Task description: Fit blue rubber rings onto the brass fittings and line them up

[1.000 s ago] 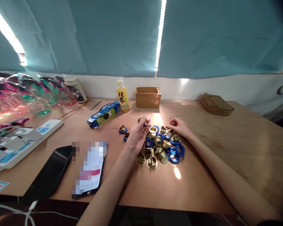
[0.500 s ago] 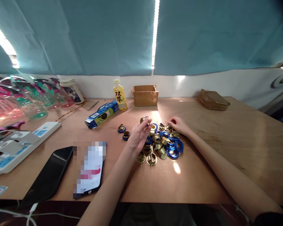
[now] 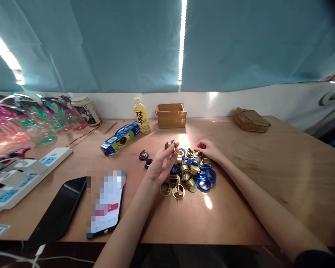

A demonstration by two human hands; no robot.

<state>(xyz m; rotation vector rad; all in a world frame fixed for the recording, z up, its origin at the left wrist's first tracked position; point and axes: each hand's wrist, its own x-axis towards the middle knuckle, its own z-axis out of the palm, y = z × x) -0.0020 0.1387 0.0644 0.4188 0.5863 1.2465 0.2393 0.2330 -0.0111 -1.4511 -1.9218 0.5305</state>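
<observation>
left hand [image 3: 163,163] clamped on a brass-coloured fitting [image 3: 168,146], held up by the far left side of the pile [image 3: 185,169] on the tabletop [image 3: 234,212]. right hand [image 3: 209,149] at the pile's far edge, fingertips drawn in; cannot tell if they grip anything. step in hand looks like sorting out a part for the held fitting. next move probably calls for a steady left hold, fine right pinch.
</observation>
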